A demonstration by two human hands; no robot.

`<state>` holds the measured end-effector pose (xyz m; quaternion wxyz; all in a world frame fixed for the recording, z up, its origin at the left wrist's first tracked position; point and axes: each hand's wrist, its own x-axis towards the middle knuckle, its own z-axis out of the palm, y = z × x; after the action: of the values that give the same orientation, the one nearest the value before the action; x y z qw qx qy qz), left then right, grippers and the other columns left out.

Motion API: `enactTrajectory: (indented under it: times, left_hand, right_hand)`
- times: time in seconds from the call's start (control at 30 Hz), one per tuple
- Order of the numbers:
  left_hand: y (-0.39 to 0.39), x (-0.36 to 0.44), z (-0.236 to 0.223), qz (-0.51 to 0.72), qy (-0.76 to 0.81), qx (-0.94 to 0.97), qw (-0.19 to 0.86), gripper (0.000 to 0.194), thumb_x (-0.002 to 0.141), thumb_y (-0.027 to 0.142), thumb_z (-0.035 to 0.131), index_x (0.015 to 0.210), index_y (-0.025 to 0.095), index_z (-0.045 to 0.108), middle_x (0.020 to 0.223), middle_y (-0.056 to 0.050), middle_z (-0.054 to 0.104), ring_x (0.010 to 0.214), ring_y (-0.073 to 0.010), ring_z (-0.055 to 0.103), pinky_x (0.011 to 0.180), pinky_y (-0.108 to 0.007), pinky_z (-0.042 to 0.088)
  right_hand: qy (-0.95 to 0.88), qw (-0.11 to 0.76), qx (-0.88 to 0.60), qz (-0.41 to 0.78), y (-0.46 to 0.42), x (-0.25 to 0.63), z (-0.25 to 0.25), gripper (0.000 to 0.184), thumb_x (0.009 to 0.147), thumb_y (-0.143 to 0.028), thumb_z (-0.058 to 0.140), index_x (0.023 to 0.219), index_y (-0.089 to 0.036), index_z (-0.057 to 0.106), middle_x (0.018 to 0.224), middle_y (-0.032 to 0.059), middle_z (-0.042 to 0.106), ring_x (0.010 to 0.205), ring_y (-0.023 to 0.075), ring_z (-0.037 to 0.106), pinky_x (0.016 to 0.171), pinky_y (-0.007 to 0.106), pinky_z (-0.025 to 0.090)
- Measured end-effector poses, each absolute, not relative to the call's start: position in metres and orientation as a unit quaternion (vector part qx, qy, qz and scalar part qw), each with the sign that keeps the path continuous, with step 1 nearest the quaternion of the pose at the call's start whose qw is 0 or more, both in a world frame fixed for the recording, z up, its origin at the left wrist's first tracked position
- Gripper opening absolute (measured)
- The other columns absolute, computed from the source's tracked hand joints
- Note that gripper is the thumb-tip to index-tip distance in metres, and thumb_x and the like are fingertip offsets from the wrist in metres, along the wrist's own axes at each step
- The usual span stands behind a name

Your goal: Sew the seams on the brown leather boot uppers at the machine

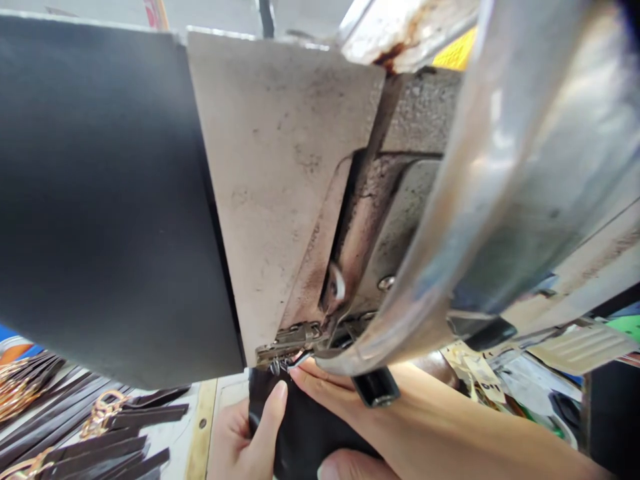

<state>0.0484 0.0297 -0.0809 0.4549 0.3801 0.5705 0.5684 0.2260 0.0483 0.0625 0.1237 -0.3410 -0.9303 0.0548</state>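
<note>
A big grey sewing machine head (280, 173) fills most of the view, with its needle and presser foot (287, 353) at the bottom middle. Under the foot lies a piece of black material (305, 433). My left hand (245, 433) grips the material's left side, thumb pointing up along it. My right hand (330, 390) reaches in from the right, its fingers pressed on the black material right at the presser foot. A thumb tip (333, 467) shows at the bottom edge.
A black panel (100, 200) covers the upper left. Several black straps with gold chain fittings (100, 427) lie on the table at lower left. A curved shiny metal guard (500, 167) crosses the right side. Paper tags and clutter (480, 377) sit at right.
</note>
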Motion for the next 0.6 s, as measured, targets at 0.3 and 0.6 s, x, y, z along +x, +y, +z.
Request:
enactTrajectory:
  times: [0.3,0.6]
  left_hand:
    - [0.029,0.046,-0.064,0.533,0.560,0.390,0.500,0.069,0.069,0.078,0.069,0.051,0.013,0.051,0.053,0.003,0.037,0.051,-0.0064,0.031,0.049,-0.021,0.021]
    - [0.034,0.021,-0.051,0.514,0.522,0.318,0.601,0.054,0.046,0.059,0.094,0.067,0.013,0.074,0.060,-0.005,0.072,0.053,-0.0117,0.061,0.056,-0.020,0.048]
  right_hand:
    - [-0.942,0.164,-0.294,0.004,0.049,0.231,0.054,0.056,0.077,-0.025,0.086,0.129,-0.028,0.066,0.112,0.0005,0.076,0.088,0.0224,0.072,0.077,0.029,0.052]
    - [-0.933,0.188,-0.308,0.013,0.044,0.230,0.049,0.039,0.096,-0.040,0.065,0.133,-0.027,0.065,0.115,0.0058,0.075,0.097,0.0226,0.073,0.085,0.029,0.057]
